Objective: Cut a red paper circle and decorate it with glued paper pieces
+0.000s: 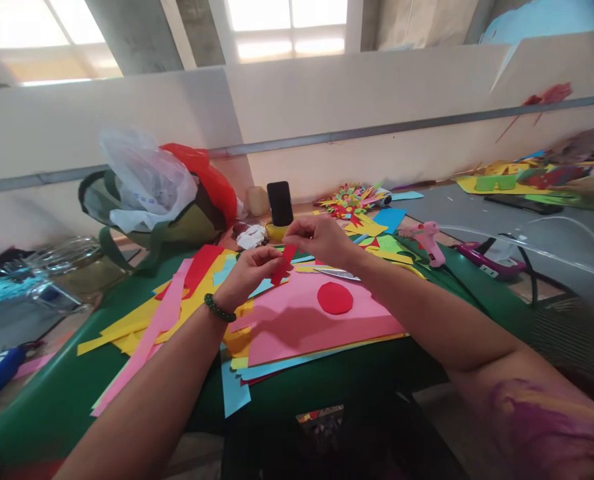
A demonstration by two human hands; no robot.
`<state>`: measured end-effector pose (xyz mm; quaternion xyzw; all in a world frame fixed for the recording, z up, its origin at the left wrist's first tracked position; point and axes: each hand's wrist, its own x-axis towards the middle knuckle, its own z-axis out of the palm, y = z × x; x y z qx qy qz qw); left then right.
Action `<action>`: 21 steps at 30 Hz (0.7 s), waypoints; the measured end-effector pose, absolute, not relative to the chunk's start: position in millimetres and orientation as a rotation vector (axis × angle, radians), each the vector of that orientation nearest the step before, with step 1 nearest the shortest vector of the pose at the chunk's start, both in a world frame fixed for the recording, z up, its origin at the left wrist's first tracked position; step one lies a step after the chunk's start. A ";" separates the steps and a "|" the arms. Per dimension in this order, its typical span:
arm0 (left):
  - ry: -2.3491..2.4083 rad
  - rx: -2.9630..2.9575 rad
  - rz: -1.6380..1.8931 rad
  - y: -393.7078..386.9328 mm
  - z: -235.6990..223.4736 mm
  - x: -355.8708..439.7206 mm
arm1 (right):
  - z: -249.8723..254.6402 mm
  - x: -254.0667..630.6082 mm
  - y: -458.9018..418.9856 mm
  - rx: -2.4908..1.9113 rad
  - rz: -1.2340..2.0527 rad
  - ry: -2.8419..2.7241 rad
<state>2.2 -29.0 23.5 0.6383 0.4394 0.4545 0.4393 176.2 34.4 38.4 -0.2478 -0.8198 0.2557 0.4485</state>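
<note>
Between my two hands is a small red strip point(283, 265), likely felt or paper. My left hand point(249, 272), with a dark bead bracelet at the wrist, pinches its left edge. My right hand point(321, 240) pinches the upper end between thumb and fingers. Below them lies a stack of coloured sheets with a pink sheet point(297, 327) on top. A red circle point(335, 298) rests flat on the pink sheet. Scissors point(337, 273) lie just behind the circle, partly covered by my right forearm.
Yellow, pink and red strips point(169, 300) spread to the left on the green cloth point(77, 380). A pink glue gun point(429, 243) stands at the right. At the back are a phone point(279, 203), a spiky paper decoration point(351, 201) and a bag point(187, 213) with plastic bags in it.
</note>
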 end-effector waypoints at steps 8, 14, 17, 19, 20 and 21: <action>1.174 1.511 1.261 -24.4 26.4 -3.9 | 39.7 179.7 41.9 -0.553 0.967 -1.985; 1.182 1.479 1.369 -21.5 27.7 -9.8 | 41.5 181.4 39.7 -0.633 1.068 -1.966; 1.177 1.474 1.419 -20.5 28.8 -13.3 | 43.3 182.4 41.7 -0.676 1.179 -1.905; 1.171 1.468 1.437 -20.3 29.3 -15.2 | 44.0 182.8 43.2 -0.689 1.253 -1.881; 1.173 1.460 1.427 -20.3 29.3 -15.9 | 44.2 182.8 43.6 -0.691 1.282 -1.873; 1.176 1.452 1.401 -20.2 29.0 -16.4 | 44.2 182.8 43.8 -0.691 1.305 -1.868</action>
